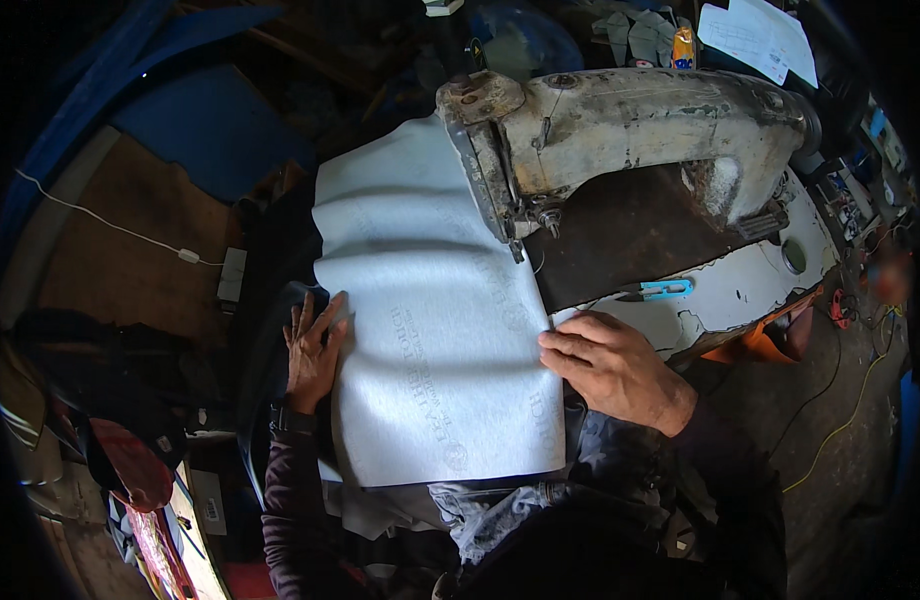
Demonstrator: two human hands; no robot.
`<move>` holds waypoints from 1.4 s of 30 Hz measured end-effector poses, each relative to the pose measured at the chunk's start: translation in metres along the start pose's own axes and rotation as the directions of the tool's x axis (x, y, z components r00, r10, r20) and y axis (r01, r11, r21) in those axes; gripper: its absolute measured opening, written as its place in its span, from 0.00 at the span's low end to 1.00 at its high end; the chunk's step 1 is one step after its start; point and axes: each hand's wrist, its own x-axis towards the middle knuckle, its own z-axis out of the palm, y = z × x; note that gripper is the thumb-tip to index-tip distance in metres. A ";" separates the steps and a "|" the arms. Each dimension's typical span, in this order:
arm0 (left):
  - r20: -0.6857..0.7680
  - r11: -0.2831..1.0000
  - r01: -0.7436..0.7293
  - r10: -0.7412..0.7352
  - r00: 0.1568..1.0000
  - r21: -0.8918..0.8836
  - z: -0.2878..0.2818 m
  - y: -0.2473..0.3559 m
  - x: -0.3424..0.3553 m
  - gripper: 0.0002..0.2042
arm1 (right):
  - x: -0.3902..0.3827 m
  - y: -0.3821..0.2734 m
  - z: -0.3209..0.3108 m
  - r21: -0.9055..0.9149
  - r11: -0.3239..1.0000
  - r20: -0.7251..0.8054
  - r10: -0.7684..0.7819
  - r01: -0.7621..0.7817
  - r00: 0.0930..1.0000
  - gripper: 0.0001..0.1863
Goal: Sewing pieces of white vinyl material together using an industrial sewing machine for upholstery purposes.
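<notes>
A large pale sheet of printed backing material (410,330) lies under the head of a worn sewing machine (630,120) and drapes toward my lap, with soft folds across it. My left hand (315,350) rests at the sheet's left edge, fingers spread over a dark surface and the sheet's border. At the right edge, just below the needle area, my right hand (620,365) has its fingers curled and pinches the sheet's edge. The machine's needle bar and foot stand over the sheet's right border. A blue-handled small cutter (665,290) lies right of the needle area.
The machine's white bed table (720,290) has a chipped edge. An orange cloth or bag (755,343) hangs beneath it. Papers (760,38) and a yellow-orange bottle (684,47) sit behind the machine. A white cable (110,222) crosses a brown board at left. A dark-and-red cap-like item (130,460) hangs lower left.
</notes>
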 end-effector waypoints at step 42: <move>-0.111 0.660 -0.750 0.744 0.659 -0.032 0.033 0.208 -0.082 0.16 | -0.012 0.000 0.008 0.069 0.997 -0.034 -0.038 0.041 0.999 0.08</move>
